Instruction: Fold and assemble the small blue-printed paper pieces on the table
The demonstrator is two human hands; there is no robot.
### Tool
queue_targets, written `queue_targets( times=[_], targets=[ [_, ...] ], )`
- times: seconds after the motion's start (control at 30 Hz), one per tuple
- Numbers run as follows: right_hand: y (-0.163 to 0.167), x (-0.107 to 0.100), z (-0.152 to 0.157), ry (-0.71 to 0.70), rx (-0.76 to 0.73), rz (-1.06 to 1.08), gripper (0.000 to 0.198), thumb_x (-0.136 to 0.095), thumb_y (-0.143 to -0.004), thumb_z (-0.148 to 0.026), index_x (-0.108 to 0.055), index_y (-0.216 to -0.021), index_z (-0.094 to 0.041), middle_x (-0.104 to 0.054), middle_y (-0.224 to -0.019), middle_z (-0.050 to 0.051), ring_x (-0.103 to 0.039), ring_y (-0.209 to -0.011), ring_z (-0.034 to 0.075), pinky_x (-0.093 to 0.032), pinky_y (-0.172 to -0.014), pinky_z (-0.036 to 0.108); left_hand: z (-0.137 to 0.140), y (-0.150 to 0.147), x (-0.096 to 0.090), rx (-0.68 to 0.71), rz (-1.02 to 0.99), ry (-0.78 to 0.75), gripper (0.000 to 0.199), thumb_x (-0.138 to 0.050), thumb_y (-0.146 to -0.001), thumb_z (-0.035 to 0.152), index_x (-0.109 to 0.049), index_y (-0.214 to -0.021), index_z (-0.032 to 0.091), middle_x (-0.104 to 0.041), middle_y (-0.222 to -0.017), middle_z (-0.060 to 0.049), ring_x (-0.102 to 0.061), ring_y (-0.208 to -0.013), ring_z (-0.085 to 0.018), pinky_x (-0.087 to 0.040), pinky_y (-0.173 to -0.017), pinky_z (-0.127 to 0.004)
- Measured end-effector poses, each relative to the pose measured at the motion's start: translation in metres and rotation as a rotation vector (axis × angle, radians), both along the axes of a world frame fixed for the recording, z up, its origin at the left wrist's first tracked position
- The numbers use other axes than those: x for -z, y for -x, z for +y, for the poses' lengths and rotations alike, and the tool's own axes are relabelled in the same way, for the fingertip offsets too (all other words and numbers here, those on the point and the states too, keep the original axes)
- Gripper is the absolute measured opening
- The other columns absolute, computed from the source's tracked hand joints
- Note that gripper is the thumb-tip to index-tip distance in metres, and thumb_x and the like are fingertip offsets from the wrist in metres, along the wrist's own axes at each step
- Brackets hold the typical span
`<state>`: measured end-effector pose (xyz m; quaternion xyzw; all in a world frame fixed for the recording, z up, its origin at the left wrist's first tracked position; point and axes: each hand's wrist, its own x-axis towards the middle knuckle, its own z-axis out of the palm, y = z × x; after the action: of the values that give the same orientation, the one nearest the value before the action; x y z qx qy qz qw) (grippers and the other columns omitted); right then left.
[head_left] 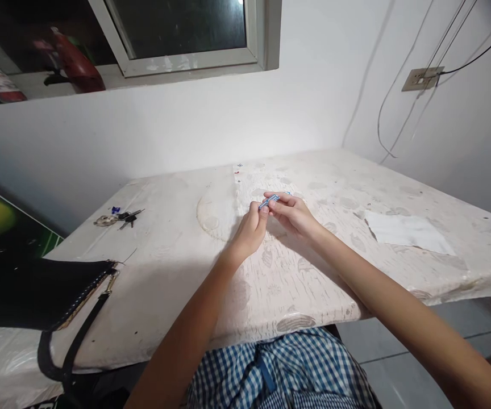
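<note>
Over the middle of the table, a slim blue-and-white object [269,200] is held between both hands; it is too small to name. My left hand [252,227] pinches its near end between thumb and fingers. My right hand [291,213] grips it from the other side, its thumb close to the left thumb and its fingers curled behind. A bit of blue shows beyond the right fingertips. The two hands almost touch, and the fingers partly hide the object. Beneath them lies the pale patterned tablecloth [279,284].
To the left are a bunch of keys [128,218] and a black bag [36,289] with a strap at the table's edge. A white paper or cloth piece [407,233] lies on the right. Behind are a wall, a window [186,34], and a socket [422,79] with hanging cables.
</note>
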<state>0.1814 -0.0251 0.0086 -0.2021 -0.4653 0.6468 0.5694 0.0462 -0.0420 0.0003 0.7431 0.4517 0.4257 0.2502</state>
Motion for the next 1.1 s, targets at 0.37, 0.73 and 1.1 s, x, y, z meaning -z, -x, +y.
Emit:
queue_targets(
  times=[0.37,0.73,1.1],
  targets=[
    [0.0,-0.006,-0.009,-0.016,-0.085,-0.1,0.021,-0.067,-0.075,-0.035,-0.063,-0.079,-0.015,-0.046,-0.052,-0.004,-0.043,-0.049,0.009,-0.042,-0.057,0.026,-0.003,-0.003,-0.004,0.017,-0.008,-0.015,0.03,-0.023,-0.092,0.045,-0.038,-0.083,0.021,-0.057,-0.073,-0.002,-0.056,-0.071,-0.014,-0.042,-0.066,-0.029],
    [0.002,-0.006,-0.007,-0.009,-0.033,-0.112,0.032,-0.075,-0.066,-0.035,-0.061,-0.086,-0.015,-0.054,-0.057,-0.003,-0.042,-0.044,0.007,-0.034,-0.046,0.024,-0.009,-0.005,-0.008,-0.015,0.047,-0.019,0.028,-0.021,-0.093,0.043,-0.038,-0.082,0.022,-0.064,-0.076,-0.002,-0.059,-0.07,-0.015,-0.041,-0.063,-0.028],
    [0.0,-0.005,-0.006,-0.048,-0.054,-0.133,0.034,-0.073,-0.068,-0.038,-0.06,-0.088,-0.014,-0.054,-0.058,-0.002,-0.045,-0.044,0.007,-0.036,-0.043,0.023,-0.012,-0.001,-0.013,-0.071,0.235,-0.022,0.022,-0.023,-0.093,0.038,-0.038,-0.086,0.023,-0.066,-0.08,-0.002,-0.061,-0.072,-0.018,-0.041,-0.065,-0.03]
  ],
)
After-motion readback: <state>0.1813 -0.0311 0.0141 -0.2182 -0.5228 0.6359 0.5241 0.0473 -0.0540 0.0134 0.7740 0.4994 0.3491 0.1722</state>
